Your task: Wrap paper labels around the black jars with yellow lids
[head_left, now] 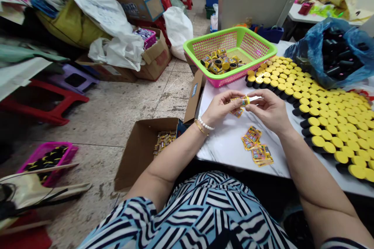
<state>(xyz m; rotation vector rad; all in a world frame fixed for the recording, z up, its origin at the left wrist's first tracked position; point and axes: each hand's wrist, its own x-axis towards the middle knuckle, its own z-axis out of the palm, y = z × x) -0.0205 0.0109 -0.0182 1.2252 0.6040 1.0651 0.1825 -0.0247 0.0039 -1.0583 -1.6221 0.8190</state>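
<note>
Above the white table, my left hand [226, 105] is closed around a small yellow-labelled container [244, 101], its thumb lying along the side. My right hand [269, 109] meets it from the other side, thumb and fingertips pinched at its right end. A printed card label [237, 112] shows just below the left fingers; whether they touch it I cannot tell. Closer to my body lie loose yellow and red printed labels [261, 153], overlapping in small piles. Behind my hands a green and pink basket [230, 80] holds several similar small labelled containers [219, 62].
Rows of black containers with yellow caps [327, 113] cover the table's right side. A blue plastic bag [311, 52] of black pieces stands behind them. Left of the table, an open cardboard box [137, 151] holds small labelled containers. A magenta basket [70, 155] and a red stool [46, 105] are farther left.
</note>
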